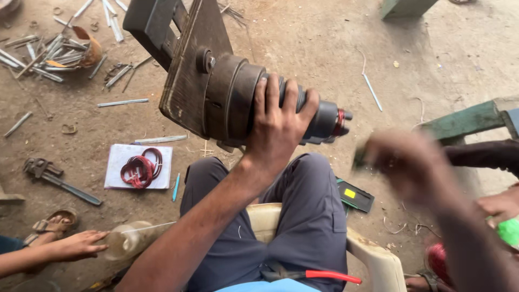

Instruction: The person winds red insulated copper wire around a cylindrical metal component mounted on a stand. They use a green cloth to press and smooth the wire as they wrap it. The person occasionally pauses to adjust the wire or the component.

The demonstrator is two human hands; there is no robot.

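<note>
From the head camera, the person sits on a pale plastic chair [378, 259] and looks down at their lap. The left hand [278, 127] is wrapped over a big dark metal machine part [227, 92], fingers curled round its barrel, holding it up above the knees. One end of the part has a flat rusty plate [189, 65]; the other end gets thin and has a red ring [339, 122] near the tip.

The right hand [411, 167] is a blur beside the thin end. It looks closed around something small and dark, but I cannot tell what it holds or how tight the grip is. It is near the tip and may not be touching it. How much of the work is done cannot be told; the part is held steady and the tip is bare.

On the dirt floor [303, 43] lie a pipe wrench [54, 178], a coil of red wire [140, 168] on white paper, a blue pen [176, 187] and many metal rods [48, 54]. Red-handled pliers [319, 276] rest at the person's waist. Another person's hand [78, 244] touches a clear plastic bottle [130, 240] at lower left. More hands show at the right edge, close to the blurred hand.
</note>
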